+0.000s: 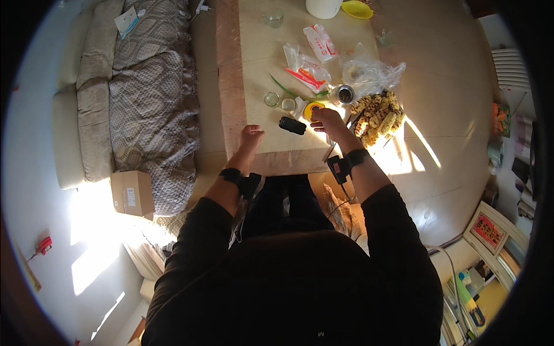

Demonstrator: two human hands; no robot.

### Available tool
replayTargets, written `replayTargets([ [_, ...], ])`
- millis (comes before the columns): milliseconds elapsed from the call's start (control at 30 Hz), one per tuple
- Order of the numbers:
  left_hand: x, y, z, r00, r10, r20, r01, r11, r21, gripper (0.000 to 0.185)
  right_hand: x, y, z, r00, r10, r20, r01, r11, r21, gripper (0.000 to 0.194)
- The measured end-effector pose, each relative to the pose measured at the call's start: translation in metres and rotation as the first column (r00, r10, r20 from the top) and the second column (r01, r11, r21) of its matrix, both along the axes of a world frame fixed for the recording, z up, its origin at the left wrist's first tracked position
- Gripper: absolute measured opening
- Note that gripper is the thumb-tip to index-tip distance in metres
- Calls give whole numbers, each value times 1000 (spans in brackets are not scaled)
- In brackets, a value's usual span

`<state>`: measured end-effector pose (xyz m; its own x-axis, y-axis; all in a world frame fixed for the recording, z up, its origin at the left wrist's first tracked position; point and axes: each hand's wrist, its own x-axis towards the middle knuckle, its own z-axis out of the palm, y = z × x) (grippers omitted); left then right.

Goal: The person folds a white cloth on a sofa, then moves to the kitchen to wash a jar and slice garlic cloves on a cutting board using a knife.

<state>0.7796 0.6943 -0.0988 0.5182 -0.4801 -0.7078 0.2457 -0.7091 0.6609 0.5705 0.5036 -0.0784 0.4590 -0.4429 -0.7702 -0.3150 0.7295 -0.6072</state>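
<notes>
My right hand (330,123) is at the near side of a round yellow item (312,110), its fingertips over a small dark piece there; whether they grip it I cannot tell. My left hand (252,137) is above the near left part of the table, fingers curled, with nothing visible in it. Between the hands lies a black object (292,126), perhaps a case or phone. Beyond it stand a glass cup (272,100) and a small jar (288,104). An open metal canister (345,94) with dark contents stands beyond my right hand, beside a pile of corn cobs (381,114).
The stone-edged table (231,86) also bears red and white plastic packets (320,43), a clear plastic bag (372,71), a green leaf (283,88), a glass mug (272,18) and a yellow bowl (357,8). A covered sofa (147,95) and a cardboard box (132,193) are at left.
</notes>
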Motion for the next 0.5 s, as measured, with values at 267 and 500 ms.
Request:
replayTargets([
  [267,12,-43,-76,894,-292,339,295,955,45,79,61,-14,-82,732,388,-560,-681,406,-609,31],
  [500,12,-80,-95,847,-277,454,353,932,-89,96,93,-1,-119,486,274,-830,-821,-183,-541,30],
])
